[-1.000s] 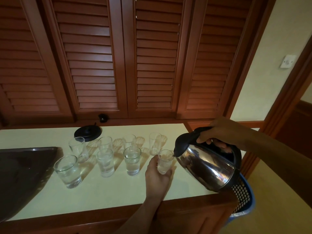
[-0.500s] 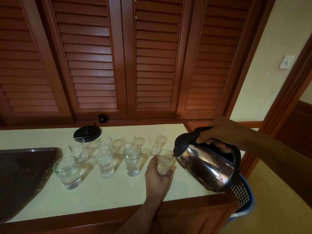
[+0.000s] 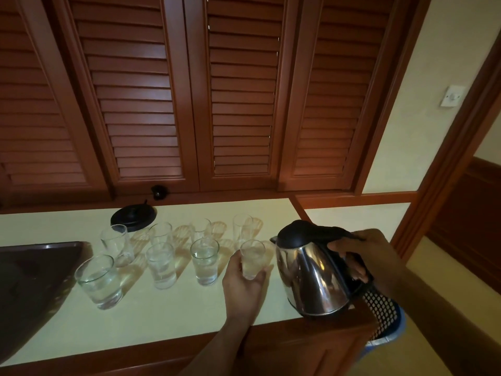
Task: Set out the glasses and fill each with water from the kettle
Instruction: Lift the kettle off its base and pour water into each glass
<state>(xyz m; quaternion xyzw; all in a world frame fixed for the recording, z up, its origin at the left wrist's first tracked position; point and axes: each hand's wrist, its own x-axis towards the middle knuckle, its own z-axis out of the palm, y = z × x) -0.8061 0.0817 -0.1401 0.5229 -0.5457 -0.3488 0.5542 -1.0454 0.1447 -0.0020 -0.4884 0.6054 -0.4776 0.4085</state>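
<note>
Several clear glasses stand in two rows on the pale counter [image 3: 168,316]. My left hand [image 3: 244,286] is wrapped around the small front-right glass [image 3: 252,257], which holds water. Left of it, the front row has a glass [image 3: 204,260], another glass [image 3: 161,264] and a wide tumbler [image 3: 99,280], all with water. The back-row glasses [image 3: 242,230] look empty. My right hand [image 3: 363,256] grips the black handle of the steel kettle [image 3: 311,278], which is nearly upright just right of the held glass, its spout close to the rim.
The black kettle base [image 3: 134,219] sits at the back of the counter. A dark metal sink [image 3: 32,278] fills the left side. A blue perforated basket [image 3: 385,318] stands below the counter's right end. Louvred wooden doors [image 3: 238,90] rise behind.
The kettle has tipped back from a pouring tilt to nearly upright and dropped toward the counter. My left hand stays around the small glass.
</note>
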